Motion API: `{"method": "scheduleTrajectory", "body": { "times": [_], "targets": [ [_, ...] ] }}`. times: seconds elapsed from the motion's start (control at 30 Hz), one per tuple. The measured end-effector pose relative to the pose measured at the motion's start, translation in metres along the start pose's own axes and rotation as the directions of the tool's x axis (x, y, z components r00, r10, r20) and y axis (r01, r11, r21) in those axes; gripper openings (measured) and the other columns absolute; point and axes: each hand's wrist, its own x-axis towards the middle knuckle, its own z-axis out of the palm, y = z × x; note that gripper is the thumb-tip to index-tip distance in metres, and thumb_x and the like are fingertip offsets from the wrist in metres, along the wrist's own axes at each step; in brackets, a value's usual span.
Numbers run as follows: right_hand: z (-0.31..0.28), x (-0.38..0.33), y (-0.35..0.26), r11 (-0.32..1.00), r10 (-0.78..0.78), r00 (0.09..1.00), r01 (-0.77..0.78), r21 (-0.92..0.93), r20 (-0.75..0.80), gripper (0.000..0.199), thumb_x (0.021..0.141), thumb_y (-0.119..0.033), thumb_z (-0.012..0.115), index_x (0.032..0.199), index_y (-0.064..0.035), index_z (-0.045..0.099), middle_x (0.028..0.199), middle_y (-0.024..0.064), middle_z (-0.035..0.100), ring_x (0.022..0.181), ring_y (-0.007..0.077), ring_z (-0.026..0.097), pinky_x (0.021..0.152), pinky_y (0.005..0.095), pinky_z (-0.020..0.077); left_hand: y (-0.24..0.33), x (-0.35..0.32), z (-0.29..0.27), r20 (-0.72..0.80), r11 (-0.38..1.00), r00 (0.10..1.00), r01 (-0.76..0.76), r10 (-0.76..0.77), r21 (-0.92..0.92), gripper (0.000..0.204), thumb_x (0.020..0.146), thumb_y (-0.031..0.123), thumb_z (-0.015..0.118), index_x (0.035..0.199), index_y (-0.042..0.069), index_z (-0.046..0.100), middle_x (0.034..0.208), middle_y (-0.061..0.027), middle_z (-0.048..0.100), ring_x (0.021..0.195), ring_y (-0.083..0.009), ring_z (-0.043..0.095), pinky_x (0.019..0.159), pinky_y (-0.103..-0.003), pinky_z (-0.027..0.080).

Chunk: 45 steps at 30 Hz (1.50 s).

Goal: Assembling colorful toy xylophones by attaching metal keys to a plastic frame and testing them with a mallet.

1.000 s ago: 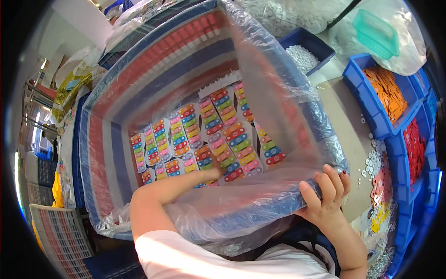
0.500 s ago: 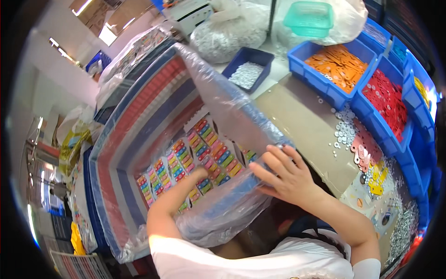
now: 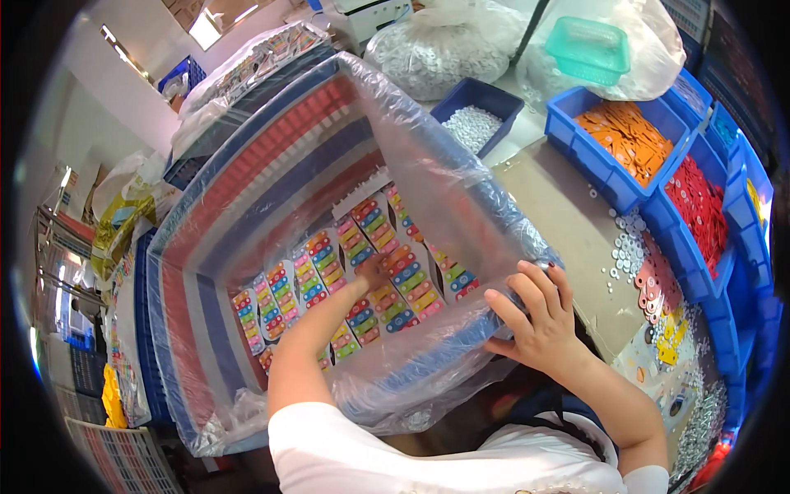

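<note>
A large bin (image 3: 300,144) with red, white and blue stripes stands before me, lined with clear plastic film. Rows of cards (image 3: 358,251) bearing small multicoloured pieces in red, blue, green, yellow, orange and pink lie flat on its bottom. My left hand (image 3: 372,276) reaches down inside and is over or touching the cards in the middle; its fingers are blurred, so what they hold, if anything, does not show. My right hand (image 3: 543,317) rests at the bin's near right corner, on the film-covered rim, with its fingers spread and nothing visible in them.
Right of the bin, a worktable (image 3: 551,202) carries blue trays of orange pieces (image 3: 625,140) and red pieces (image 3: 695,206). Loose white rings (image 3: 629,247) and pink pieces (image 3: 656,284) lie scattered there. Behind are a dark blue tray (image 3: 473,123), a filled plastic bag (image 3: 436,49) and a green basket (image 3: 588,53).
My left hand has moved farther into the bin, over the cards. My right hand stays at the rim corner. The whole view has shifted slightly.
</note>
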Motion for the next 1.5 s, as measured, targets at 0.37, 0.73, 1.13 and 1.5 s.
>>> {"method": "scheduleTrajectory", "body": {
  "times": [0.37,0.73,1.13,1.5],
  "targets": [
    [0.002,-0.001,0.001,0.999,-0.013,1.0,0.013,0.031,0.01,0.073,0.063,-0.041,0.079,0.127,-0.0168,0.052,0.12,0.0113,0.049,0.122,0.034,0.047,0.105,0.0531,0.0283,-0.013,0.014,0.0,0.036,0.973,0.988,0.138,-0.147,0.184,0.054,0.082,0.007,0.053,0.136,0.013,0.048,0.128,-0.0184,0.057,0.123,-0.0345,0.052,0.1,-0.039,0.045],
    [0.001,-0.004,0.005,0.999,0.018,1.0,-0.018,-0.037,0.009,0.075,0.063,-0.047,0.078,0.127,-0.0178,0.052,0.123,0.0113,0.047,0.125,0.0331,0.045,0.107,0.0525,0.0273,-0.001,0.021,-0.009,-0.079,0.909,0.996,-0.011,0.049,0.416,0.06,0.083,0.023,0.063,0.14,0.015,0.045,0.14,-0.0214,0.046,0.129,-0.0374,0.046,0.105,-0.043,0.041],
    [0.002,-0.025,-0.001,0.901,0.004,0.991,0.053,0.43,-0.131,0.097,0.068,-0.039,0.077,0.146,-0.0083,0.03,0.157,0.0221,0.017,0.147,0.0351,0.013,0.118,0.0535,0.0089,0.496,-0.158,-0.138,-0.272,0.328,0.21,-0.782,0.939,0.53,0.044,0.091,0.005,0.053,0.135,0.003,0.047,0.133,-0.0177,0.05,0.121,-0.033,0.049,0.104,-0.041,0.036],
    [-0.272,-0.374,-0.091,0.181,0.387,-0.151,-0.955,0.236,-0.909,0.015,0.093,-0.005,0.053,0.098,-0.0051,0.067,0.1,0.0086,0.065,0.096,0.023,0.061,0.086,0.0331,0.0464,0.607,-0.274,0.157,0.549,-0.767,-0.598,-0.627,0.584,0.132,0.036,0.084,0.006,0.061,0.12,0.003,0.06,0.112,-0.012,0.06,0.119,-0.0336,0.051,0.1,-0.055,0.04]
  ]
}}
